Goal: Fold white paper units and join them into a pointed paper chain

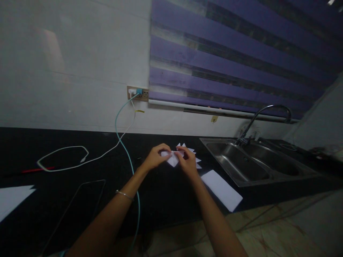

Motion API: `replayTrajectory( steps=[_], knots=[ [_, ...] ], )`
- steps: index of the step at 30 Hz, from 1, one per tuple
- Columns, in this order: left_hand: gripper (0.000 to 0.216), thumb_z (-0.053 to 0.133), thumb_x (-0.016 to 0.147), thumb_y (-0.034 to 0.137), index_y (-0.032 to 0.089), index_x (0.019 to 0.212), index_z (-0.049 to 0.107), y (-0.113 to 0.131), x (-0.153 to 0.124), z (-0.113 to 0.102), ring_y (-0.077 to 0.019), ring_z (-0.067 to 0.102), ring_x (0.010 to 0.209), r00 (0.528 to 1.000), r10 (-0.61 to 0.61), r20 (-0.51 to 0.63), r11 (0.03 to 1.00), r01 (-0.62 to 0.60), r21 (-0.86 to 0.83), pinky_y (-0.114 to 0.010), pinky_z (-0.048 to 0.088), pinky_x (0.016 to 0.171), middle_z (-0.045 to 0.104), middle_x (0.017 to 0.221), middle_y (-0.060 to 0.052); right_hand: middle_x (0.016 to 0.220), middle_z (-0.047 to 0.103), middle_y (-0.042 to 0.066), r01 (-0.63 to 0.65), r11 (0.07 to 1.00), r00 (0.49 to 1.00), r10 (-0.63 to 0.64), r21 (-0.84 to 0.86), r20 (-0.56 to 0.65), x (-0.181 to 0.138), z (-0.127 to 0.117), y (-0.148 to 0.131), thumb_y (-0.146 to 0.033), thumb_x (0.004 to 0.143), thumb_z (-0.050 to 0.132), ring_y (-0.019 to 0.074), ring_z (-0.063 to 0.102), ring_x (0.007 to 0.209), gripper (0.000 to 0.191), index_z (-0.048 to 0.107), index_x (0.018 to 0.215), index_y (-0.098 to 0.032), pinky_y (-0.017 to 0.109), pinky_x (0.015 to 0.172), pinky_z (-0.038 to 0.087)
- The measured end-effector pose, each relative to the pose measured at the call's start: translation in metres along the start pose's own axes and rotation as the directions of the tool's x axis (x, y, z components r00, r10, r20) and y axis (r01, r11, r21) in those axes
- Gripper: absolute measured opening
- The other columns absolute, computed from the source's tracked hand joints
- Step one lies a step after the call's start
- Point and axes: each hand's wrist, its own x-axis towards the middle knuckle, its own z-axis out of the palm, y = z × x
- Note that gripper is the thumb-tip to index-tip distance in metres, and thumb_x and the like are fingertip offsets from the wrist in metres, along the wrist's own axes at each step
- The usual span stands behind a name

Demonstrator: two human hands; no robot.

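My left hand (157,157) and my right hand (187,162) meet over the black countertop (160,192), both pinching a small folded white paper piece (173,159). Each hand's fingers are closed on an end of it. Behind my right hand lies a cluster of several folded white paper points (191,150). A thin bracelet (123,194) circles my left wrist.
A flat white sheet (222,189) lies near the counter's front edge, right of my hands. A steel sink (254,166) with a curved tap (268,114) is further right. A teal cable (128,150) and a white cable (64,157) run from the wall socket (137,93). More white paper (13,198) lies far left beside a red pen (37,169).
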Motion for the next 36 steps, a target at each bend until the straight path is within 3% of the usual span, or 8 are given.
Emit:
replayTrajectory(
  steps=[6,11,18,21,26,31,36],
  knots=[
    [0.017,0.066,0.074,0.03,0.015,0.08,0.061,-0.0038,-0.0028,-0.0029,-0.0161,0.06,0.079,0.975,-0.182,0.129,0.982,0.187,-0.027,-0.03,0.048,0.075,0.063,0.081,-0.002,0.083,0.066,0.004,0.002,1.0,0.998,0.0,-0.028,0.068,-0.0009,0.0002,0.0014,-0.026,0.082,0.057,0.0184,0.06,0.078,0.011,0.067,0.084,-0.02,0.03,0.07,0.046],
    [0.018,0.065,0.074,0.029,0.016,0.086,0.064,0.0002,-0.0048,-0.0049,-0.0168,0.059,0.078,0.96,-0.211,0.187,0.977,0.204,0.057,-0.029,0.047,0.072,0.064,0.083,-0.002,0.08,0.065,0.004,0.007,0.999,0.997,-0.004,-0.041,0.071,0.0007,-0.0026,-0.0002,-0.025,0.083,0.056,0.0177,0.06,0.075,0.012,0.067,0.081,-0.02,0.028,0.064,0.044],
    [0.024,0.063,0.075,0.035,0.014,0.085,0.065,0.001,-0.0047,-0.0056,-0.0149,0.058,0.073,0.959,-0.239,0.151,0.971,0.232,0.057,-0.024,0.044,0.065,0.065,0.082,-0.002,0.091,0.067,0.005,-0.023,1.0,0.996,0.024,-0.019,0.091,0.0011,-0.0038,0.0049,-0.026,0.078,0.063,0.0185,0.06,0.082,0.018,0.068,0.094,-0.019,0.029,0.071,0.045],
    [0.025,0.067,0.072,0.035,0.013,0.083,0.065,-0.0033,-0.0033,-0.0064,-0.0138,0.057,0.069,0.965,-0.243,0.1,0.97,0.241,0.038,-0.023,0.043,0.062,0.064,0.078,-0.002,0.09,0.066,0.004,-0.05,0.999,0.994,0.05,-0.003,0.101,0.0008,-0.0045,0.0076,-0.024,0.076,0.064,0.019,0.06,0.084,0.015,0.066,0.09,-0.019,0.03,0.074,0.046],
    [0.022,0.069,0.07,0.029,0.012,0.084,0.066,-0.0058,-0.0009,-0.0069,-0.0151,0.059,0.075,0.98,-0.178,0.094,0.981,0.184,-0.061,-0.025,0.045,0.068,0.066,0.084,-0.005,0.089,0.066,0.004,-0.026,1.0,0.989,0.025,0.005,0.149,0.001,-0.006,0.0066,-0.025,0.079,0.062,0.0184,0.06,0.082,0.014,0.065,0.092,-0.02,0.028,0.069,0.045],
    [0.024,0.072,0.068,0.029,0.011,0.083,0.068,-0.0041,-0.0009,-0.0075,-0.0147,0.06,0.068,0.966,-0.239,0.097,0.966,0.247,-0.079,-0.025,0.046,0.063,0.068,0.078,-0.006,0.09,0.066,0.005,0.043,0.999,0.983,-0.046,0.02,0.179,0.0021,-0.0064,0.0048,-0.025,0.08,0.062,0.0196,0.06,0.086,0.013,0.067,0.09,-0.02,0.031,0.074,0.046],
    [0.019,0.073,0.066,0.027,0.012,0.075,0.07,-0.0041,-0.0008,-0.0084,-0.0135,0.06,0.06,0.959,-0.272,0.077,0.96,0.276,-0.045,-0.023,0.045,0.058,0.068,0.068,-0.005,0.086,0.065,0.005,0.017,1.0,0.98,-0.015,-0.01,0.2,0.0016,-0.0071,0.0086,-0.024,0.078,0.063,0.0196,0.059,0.083,0.008,0.066,0.083,-0.019,0.031,0.073,0.046]
  ],
)
